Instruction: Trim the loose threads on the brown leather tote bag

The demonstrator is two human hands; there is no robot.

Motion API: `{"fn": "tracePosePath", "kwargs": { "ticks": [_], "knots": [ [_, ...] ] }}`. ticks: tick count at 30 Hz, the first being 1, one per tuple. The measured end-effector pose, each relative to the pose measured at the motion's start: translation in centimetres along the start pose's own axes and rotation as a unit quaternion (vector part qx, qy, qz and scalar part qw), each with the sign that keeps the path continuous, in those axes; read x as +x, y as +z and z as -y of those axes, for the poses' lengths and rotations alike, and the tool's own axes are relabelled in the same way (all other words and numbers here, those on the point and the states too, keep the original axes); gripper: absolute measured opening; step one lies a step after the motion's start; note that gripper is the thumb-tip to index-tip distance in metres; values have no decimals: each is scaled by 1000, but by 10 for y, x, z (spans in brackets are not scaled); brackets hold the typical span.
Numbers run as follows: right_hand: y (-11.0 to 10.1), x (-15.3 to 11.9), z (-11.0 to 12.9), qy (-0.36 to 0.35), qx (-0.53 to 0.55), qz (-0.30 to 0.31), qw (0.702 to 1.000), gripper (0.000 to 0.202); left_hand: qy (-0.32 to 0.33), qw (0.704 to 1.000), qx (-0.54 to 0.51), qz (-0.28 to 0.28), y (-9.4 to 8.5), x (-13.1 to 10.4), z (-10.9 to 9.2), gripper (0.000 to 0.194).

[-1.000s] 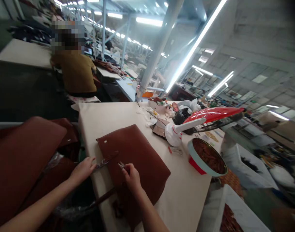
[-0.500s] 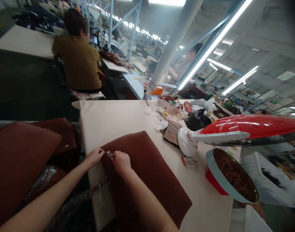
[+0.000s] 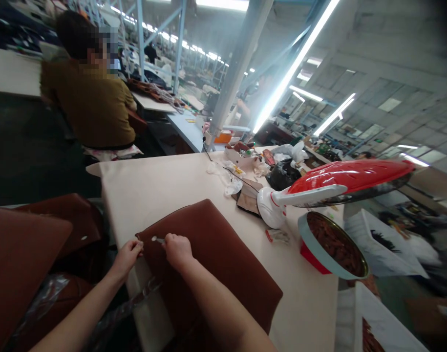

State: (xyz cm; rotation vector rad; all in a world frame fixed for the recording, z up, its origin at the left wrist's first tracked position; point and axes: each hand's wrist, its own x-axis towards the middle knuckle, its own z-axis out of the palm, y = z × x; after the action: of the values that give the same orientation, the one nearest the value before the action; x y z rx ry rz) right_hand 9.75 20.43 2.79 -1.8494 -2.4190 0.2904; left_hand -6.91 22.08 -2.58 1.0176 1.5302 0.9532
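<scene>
1. Now my right hand (image 3: 177, 248) rests on the near left corner of the brown leather bag (image 3: 216, 259), its fingers curled tight around a small metal tool (image 3: 158, 239) whose bright tip pokes out to the left.
2. My left hand (image 3: 127, 256) sits just beside it at the bag's left edge, fingers bent and pinching the leather at the corner; how much they have hold of I cannot tell.
3. That bag lies flat on the cream table (image 3: 153, 186), near my edge of it, with its far corner pointing toward the middle of the table.
4. To the right of the bag stands a desk lamp with a white base (image 3: 269, 210) and a long red shade (image 3: 348, 176) reaching out to the right.
5. Under that shade sits a round tin (image 3: 331, 244) with a pale rim, filled with reddish-brown bits and propped on something red.
6. A small clear item with a red end (image 3: 276, 235) lies between the bag and the tin.
7. Farther back there is clutter: a black plastic bag (image 3: 282, 175), white scraps, and a thin black cord (image 3: 223, 168) running across the table.
8. At my left, off the table, more brown leather pieces (image 3: 21, 259) are stacked, with clear plastic wrap (image 3: 43, 303) below them.
9. Beyond the table 1 person in a mustard top (image 3: 87, 105) sits at another table with their back to me.
</scene>
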Motion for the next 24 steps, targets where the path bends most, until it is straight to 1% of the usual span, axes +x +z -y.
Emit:
{"fn": "tracePosePath", "kwargs": {
  "ticks": [3, 6, 10, 15, 19, 22, 24],
  "knots": [
    [-8, -19, -3, 6, -7, -6, 1000, 18, -14, 999, -30, 2, 2, -6, -6, 36],
    [-12, -22, -3, 14, -12, -14, 1000, 21, -25, 999, -47, 0, 5, -4, -16, 31],
    [-9, -5, 5, 16, -4, -12, 1000, 23, -46, 998, -53, 5, 3, 2, -21, 30],
    [2, 18, 14, 2, 4, -1, 1000, 22, -49, 996, -76, 26, 3, 5, -15, 33],
    [8, 32, 14, -21, 3, 20, 1000, 18, -50, 992, -110, 37, 7, 10, -13, 30],
    [7, 37, 10, -32, 25, 28, 999, 14, -66, 990, -126, 12, 0, 13, -9, 28],
    [-1, 29, 6, -4, 50, 11, 999, 15, -85, 988, -124, -15, -10, 9, -3, 25]
  ]
}}
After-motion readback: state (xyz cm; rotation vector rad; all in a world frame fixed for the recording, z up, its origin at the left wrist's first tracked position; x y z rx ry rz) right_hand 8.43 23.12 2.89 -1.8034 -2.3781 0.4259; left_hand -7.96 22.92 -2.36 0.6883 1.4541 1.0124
